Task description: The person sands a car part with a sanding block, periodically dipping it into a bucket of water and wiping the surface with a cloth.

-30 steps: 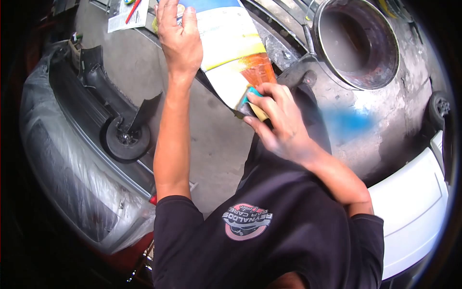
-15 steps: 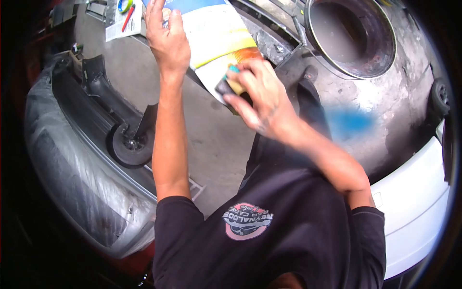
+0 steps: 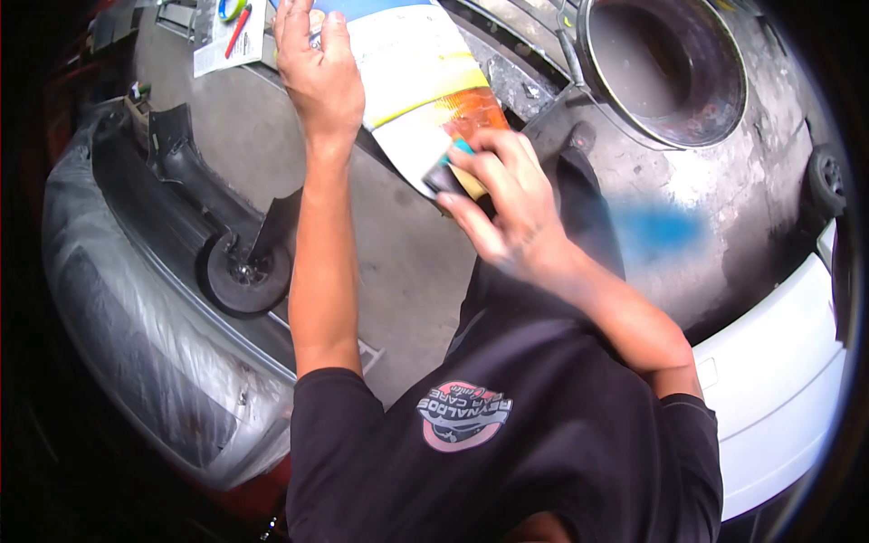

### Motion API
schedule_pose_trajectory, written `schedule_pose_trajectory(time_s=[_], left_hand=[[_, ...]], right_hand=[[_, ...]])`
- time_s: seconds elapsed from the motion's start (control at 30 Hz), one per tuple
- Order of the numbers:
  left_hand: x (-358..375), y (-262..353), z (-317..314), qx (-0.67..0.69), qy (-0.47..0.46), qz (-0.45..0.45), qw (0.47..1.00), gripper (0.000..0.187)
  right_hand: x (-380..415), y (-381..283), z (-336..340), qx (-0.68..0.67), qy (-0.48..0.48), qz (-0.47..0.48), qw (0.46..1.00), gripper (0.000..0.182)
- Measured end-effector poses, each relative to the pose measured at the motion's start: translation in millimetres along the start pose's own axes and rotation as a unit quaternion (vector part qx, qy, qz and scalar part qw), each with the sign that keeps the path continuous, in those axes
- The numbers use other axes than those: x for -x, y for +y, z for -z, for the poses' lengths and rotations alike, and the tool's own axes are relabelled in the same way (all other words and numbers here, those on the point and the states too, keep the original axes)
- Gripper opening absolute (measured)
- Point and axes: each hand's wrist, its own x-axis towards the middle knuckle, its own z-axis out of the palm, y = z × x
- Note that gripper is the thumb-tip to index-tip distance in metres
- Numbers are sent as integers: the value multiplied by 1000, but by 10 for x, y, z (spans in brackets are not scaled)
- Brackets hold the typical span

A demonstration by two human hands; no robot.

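Observation:
A car light (image 3: 416, 149) with a whitish lens and an orange section lies at the top middle, crossed by a strip of yellow tape (image 3: 425, 95). My left hand (image 3: 321, 86) rests along its left edge, fingers stretched out and partly cut off by the top of the view. Closed around a small layered sponge block (image 3: 445, 179), dark grey with yellow and teal, my right hand (image 3: 516, 195) presses it on the near end of the lens. The fingers of that hand are slightly blurred.
A large bucket (image 3: 738, 100) with greyish liquid stands at the upper right. Left is a plastic-wrapped bumper (image 3: 136, 308), with a black part and a round disc (image 3: 244, 271) beside it. A white car panel (image 3: 769, 380) is at lower right. Paper with a red pen (image 3: 238, 32) lies upper left.
My right hand and the sponge block have moved a little down and to the right, showing more of the orange section. My left hand stays on the light's edge, shifted slightly.

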Motion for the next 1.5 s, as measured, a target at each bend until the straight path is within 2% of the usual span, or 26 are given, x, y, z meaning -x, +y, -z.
schedule_pose_trajectory(time_s=[0.07,0.13,0.23,0.3,0.43,0.63,0.8,0.9,0.93,1.03,1.1,1.17,1.27,1.33,1.37,1.43,1.5], left_hand=[[-23,-64,-44,5,13,-24,1000,54],[-77,-86,-77,13,28,-50,998,52],[-13,-49,-68,46,27,-15,998,50],[-36,-22,-35,-58,20,-39,997,47],[-65,30,-42,-56,27,-40,997,48],[28,-276,86,-122,69,-5,990,51],[-74,-206,-13,-29,38,-96,994,51],[-79,-35,22,-50,0,-74,996,51],[-87,-32,23,-53,-1,-75,996,51],[-124,-101,-9,-90,23,-43,995,44],[-31,-161,-44,59,30,-13,998,53],[-51,-74,-23,33,32,-27,999,53],[-94,34,1,2,7,18,1000,55],[-36,-7,-76,99,23,-2,995,55],[-56,3,-74,99,27,-3,995,55],[-36,62,-73,-52,41,-57,996,56],[-50,28,-69,-29,40,-48,998,56]], right_hand=[[-110,31,-14,3,10,12,1000,54],[109,18,94,-2,2,-3,1000,51],[224,-9,89,-15,-19,-46,999,46],[-51,50,-14,2,14,7,1000,51],[143,-42,117,-14,-10,-22,1000,44],[168,-91,88,-21,-26,-36,999,52],[280,-37,112,-22,1,-31,999,45],[-121,33,-36,-29,24,12,999,47],[-209,27,-26,-19,-9,-5,1000,47],[-40,32,94,-21,-5,17,1000,44],[-11,49,83,-29,-18,8,999,43],[-186,27,-18,-34,-4,20,999,48],[-228,74,28,-29,-21,29,999,48],[-138,64,118,-21,-22,18,999,43],[-191,79,80,-20,-24,22,999,43],[-323,37,-41,-34,-31,20,999,45],[-411,15,-53,-52,-46,20,997,46]])
